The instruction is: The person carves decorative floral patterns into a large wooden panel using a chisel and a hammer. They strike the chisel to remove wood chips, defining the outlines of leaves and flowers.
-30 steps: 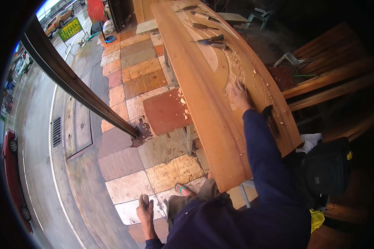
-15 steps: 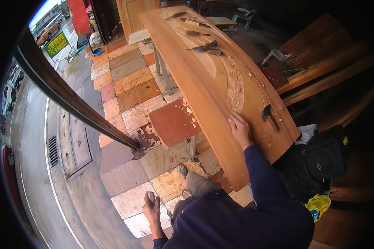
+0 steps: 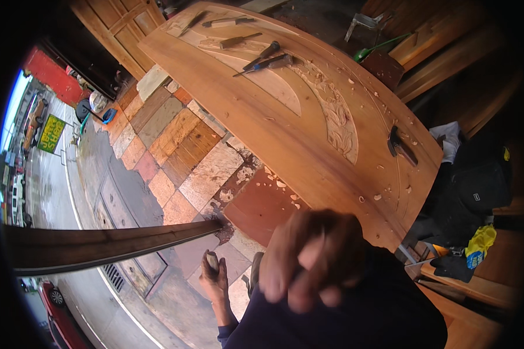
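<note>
A partly hidden red-brown board (image 3: 261, 206) and the carved panel (image 3: 308, 134) with tools (image 3: 266, 56) lie beyond the right hand (image 3: 314, 262), blurred and loosely curled, any contents unclear, while leftward the left hand (image 3: 214, 284) clasps a small object (image 3: 213, 262).

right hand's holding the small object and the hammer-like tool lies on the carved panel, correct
The side is wrong: the head view shows the left hand holding the small object. The hammer-like tool does lie on the carved panel.

Small brownish object (image 3: 213, 262), held (partly hidden), wooden panel (image 3: 300, 136), leaf-carved, lying flat, chip-strewn.
</note>
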`<state>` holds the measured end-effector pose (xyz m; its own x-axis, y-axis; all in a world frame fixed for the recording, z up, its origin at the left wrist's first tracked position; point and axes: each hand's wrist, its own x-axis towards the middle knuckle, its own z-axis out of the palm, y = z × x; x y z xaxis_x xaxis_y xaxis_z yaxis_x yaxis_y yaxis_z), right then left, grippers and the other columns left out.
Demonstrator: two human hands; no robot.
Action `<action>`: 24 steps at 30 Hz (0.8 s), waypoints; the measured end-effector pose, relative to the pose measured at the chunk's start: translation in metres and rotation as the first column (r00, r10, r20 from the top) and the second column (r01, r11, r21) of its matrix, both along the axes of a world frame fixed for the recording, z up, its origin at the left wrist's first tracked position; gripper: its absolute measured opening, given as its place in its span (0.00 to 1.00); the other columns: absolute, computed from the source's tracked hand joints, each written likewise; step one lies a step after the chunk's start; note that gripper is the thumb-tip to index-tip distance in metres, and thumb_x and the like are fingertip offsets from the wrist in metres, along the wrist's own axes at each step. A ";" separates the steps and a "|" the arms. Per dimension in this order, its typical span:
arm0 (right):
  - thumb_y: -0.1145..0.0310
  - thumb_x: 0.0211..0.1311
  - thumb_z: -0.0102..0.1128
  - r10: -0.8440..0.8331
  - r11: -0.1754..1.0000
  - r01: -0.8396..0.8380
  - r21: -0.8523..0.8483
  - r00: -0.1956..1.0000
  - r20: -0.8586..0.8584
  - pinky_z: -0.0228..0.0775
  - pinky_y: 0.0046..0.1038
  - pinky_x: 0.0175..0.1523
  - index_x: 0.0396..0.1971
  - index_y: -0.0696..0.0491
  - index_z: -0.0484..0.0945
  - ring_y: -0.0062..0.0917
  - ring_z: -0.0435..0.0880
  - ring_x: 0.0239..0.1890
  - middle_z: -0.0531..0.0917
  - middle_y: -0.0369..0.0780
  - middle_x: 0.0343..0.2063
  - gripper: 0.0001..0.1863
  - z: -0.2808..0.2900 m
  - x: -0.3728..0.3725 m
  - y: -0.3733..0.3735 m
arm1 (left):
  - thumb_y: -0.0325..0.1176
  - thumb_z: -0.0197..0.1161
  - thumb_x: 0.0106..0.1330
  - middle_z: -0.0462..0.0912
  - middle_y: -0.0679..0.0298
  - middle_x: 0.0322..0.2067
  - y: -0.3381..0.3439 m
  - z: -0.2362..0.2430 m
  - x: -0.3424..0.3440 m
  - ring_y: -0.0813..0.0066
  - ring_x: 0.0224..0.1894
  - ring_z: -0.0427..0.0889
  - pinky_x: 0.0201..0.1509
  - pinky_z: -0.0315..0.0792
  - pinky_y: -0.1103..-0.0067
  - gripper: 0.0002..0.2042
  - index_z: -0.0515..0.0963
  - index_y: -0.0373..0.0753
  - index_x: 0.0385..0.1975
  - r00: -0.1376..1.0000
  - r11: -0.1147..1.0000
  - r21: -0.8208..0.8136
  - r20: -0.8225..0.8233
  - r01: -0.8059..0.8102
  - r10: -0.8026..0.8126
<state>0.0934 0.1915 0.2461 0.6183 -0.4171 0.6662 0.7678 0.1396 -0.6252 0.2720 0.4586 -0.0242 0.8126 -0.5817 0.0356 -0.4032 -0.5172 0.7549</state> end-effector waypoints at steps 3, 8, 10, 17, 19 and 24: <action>0.60 0.70 0.67 -0.022 0.978 -0.020 0.208 0.980 0.199 0.74 0.29 0.35 0.34 0.57 0.89 0.28 0.83 0.29 0.83 0.45 0.33 0.14 0.048 0.042 0.028 | 0.36 0.73 0.66 0.88 0.47 0.41 -0.032 0.025 0.049 0.58 0.41 0.91 0.44 0.81 0.67 0.26 0.76 0.42 0.63 1.000 0.990 0.141 0.005 -0.008 0.007; 0.62 0.68 0.68 -0.251 0.909 0.067 0.411 0.877 0.410 0.70 0.29 0.31 0.33 0.59 0.90 0.29 0.81 0.25 0.82 0.44 0.33 0.14 0.072 0.120 0.051 | 0.35 0.74 0.65 0.88 0.49 0.43 -0.094 0.032 0.115 0.62 0.43 0.91 0.47 0.82 0.70 0.27 0.75 0.42 0.63 0.973 0.972 -0.032 0.030 0.231 -0.230; 0.61 0.68 0.68 -0.269 0.904 0.074 0.420 0.864 0.426 0.72 0.29 0.33 0.34 0.59 0.89 0.28 0.81 0.26 0.82 0.43 0.33 0.14 0.065 0.145 0.052 | 0.35 0.74 0.64 0.89 0.51 0.43 -0.113 0.018 0.149 0.58 0.42 0.91 0.46 0.82 0.69 0.27 0.75 0.44 0.63 0.942 0.936 -0.108 0.018 0.335 -0.335; 0.60 0.68 0.69 -0.151 0.985 0.134 0.109 0.973 0.173 0.79 0.25 0.42 0.34 0.56 0.86 0.24 0.84 0.33 0.84 0.36 0.32 0.13 0.027 0.178 0.036 | 0.33 0.73 0.65 0.89 0.50 0.38 -0.155 0.008 0.220 0.59 0.37 0.91 0.42 0.81 0.70 0.26 0.75 0.44 0.63 0.830 0.832 -0.065 -0.064 0.550 -0.554; 0.63 0.67 0.69 -0.186 0.982 0.185 0.022 0.968 0.171 0.79 0.26 0.41 0.33 0.56 0.85 0.25 0.84 0.34 0.85 0.38 0.33 0.11 0.039 0.182 0.044 | 0.33 0.73 0.66 0.89 0.52 0.35 -0.170 0.014 0.232 0.70 0.36 0.88 0.40 0.80 0.74 0.23 0.77 0.39 0.60 0.814 0.801 -0.202 -0.030 0.563 -0.580; 0.69 0.64 0.70 -0.408 0.882 0.420 -0.213 0.908 0.097 0.78 0.29 0.40 0.31 0.56 0.84 0.27 0.85 0.36 0.86 0.41 0.35 0.07 0.040 0.172 0.043 | 0.30 0.72 0.67 0.87 0.60 0.40 -0.201 0.000 0.254 0.79 0.41 0.80 0.49 0.76 0.80 0.20 0.78 0.31 0.56 0.797 0.810 -0.385 -0.245 0.443 -0.552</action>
